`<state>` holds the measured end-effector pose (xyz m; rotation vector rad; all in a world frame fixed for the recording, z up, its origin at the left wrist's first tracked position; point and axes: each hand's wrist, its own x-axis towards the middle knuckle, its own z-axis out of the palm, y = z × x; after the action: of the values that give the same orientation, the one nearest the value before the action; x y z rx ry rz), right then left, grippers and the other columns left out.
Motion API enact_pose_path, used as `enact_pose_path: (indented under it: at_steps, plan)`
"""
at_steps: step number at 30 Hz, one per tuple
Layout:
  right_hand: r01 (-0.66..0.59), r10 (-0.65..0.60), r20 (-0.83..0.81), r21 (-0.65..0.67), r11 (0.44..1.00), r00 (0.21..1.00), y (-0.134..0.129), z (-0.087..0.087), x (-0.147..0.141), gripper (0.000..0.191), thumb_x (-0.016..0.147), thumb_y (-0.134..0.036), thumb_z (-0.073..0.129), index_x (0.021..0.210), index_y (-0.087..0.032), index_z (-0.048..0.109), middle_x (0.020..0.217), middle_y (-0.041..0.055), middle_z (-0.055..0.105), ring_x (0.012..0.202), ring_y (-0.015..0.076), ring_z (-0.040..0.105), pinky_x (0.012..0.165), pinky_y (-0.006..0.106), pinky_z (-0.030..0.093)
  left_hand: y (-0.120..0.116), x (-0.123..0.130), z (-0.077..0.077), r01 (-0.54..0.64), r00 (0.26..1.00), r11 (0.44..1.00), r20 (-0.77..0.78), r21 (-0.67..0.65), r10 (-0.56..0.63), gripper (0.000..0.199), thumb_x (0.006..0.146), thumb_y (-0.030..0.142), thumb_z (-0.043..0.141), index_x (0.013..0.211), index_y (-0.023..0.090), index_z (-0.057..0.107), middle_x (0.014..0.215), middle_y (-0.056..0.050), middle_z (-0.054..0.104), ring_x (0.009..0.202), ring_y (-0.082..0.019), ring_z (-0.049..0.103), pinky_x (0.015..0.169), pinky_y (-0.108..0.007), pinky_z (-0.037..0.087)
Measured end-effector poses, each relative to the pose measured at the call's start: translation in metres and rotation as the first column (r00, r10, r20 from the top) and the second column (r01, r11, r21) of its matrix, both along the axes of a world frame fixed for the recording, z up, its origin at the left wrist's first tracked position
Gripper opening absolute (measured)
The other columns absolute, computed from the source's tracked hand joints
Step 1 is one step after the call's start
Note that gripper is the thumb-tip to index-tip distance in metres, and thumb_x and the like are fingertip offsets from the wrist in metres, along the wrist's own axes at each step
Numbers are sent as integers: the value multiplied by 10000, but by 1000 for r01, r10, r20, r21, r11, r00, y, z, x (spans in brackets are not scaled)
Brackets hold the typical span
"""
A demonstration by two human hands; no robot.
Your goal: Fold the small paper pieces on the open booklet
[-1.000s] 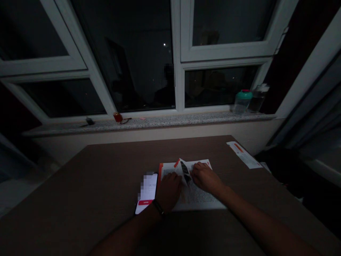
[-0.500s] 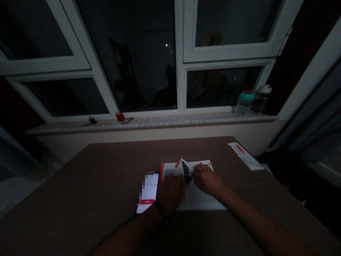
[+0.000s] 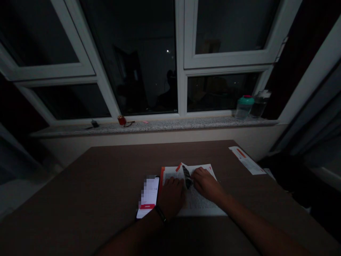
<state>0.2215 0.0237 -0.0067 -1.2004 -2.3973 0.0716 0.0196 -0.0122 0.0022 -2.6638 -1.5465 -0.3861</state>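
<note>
A printed sheet with an orange left edge lies on the desk under both hands. Its upper middle is raised into a crumpled fold, showing a dark picture. My left hand, with a dark band at the wrist, presses on the sheet's left half; its fingers are bent and close together, their tips hidden. To the right of the fold, my right hand is closed in a pinch on the paper. Just left of my left hand lies a lit phone with a red bar on its screen.
A torn printed strip lies at the desk's right edge. On the granite sill stand a green-lidded shaker bottle, a clear bottle and a small red jar. Dark windows rise behind.
The whole view has shifted slightly, with everything a little lower in the picture. Both hands stay at the sheet, and the fold between them has turned a little and looks narrower.
</note>
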Motion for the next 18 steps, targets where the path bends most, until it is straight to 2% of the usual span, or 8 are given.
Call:
enact_pose_path:
  at_steps: [4, 10, 14, 18]
  plan:
    - [-36, 35, -35, -19, 999, 999, 2, -3, 0, 148, 912, -108, 497, 953, -170, 625, 942, 59, 599, 955, 217, 501, 842, 333, 403, 0, 0, -1, 12, 1000, 999, -8, 33, -12, 287, 914, 190, 505, 1196, 167, 558, 1108, -92, 596, 1058, -273, 513, 947, -439, 398]
    - [8, -10, -75, -33, 999, 997, 4, -5, 0, 187, 970, -215, 490, 865, -175, 640, 899, 53, 613, 922, 207, 526, 822, 333, 396, 2, 0, 2, 45, 999, 999, -23, 17, -45, 229, 922, 182, 498, 1141, 167, 566, 1094, -85, 583, 1047, -261, 512, 941, -428, 409]
    - [42, -49, -118, -65, 997, 992, 5, -5, -1, 167, 946, -250, 549, 836, -186, 657, 882, 41, 622, 930, 208, 538, 816, 336, 384, 3, 1, 3, 69, 997, 998, -16, -13, -69, 198, 919, 148, 479, 1095, 158, 569, 1092, -84, 581, 1040, -250, 515, 939, -410, 418]
    - [37, -53, -178, -94, 995, 982, 4, -4, -1, 97, 911, -232, 598, 855, -195, 668, 884, 29, 631, 935, 205, 546, 838, 339, 380, 2, 1, 3, 79, 997, 996, 3, -26, -79, 278, 913, 147, 493, 1187, 171, 534, 1116, -82, 573, 1064, -252, 512, 945, -402, 423]
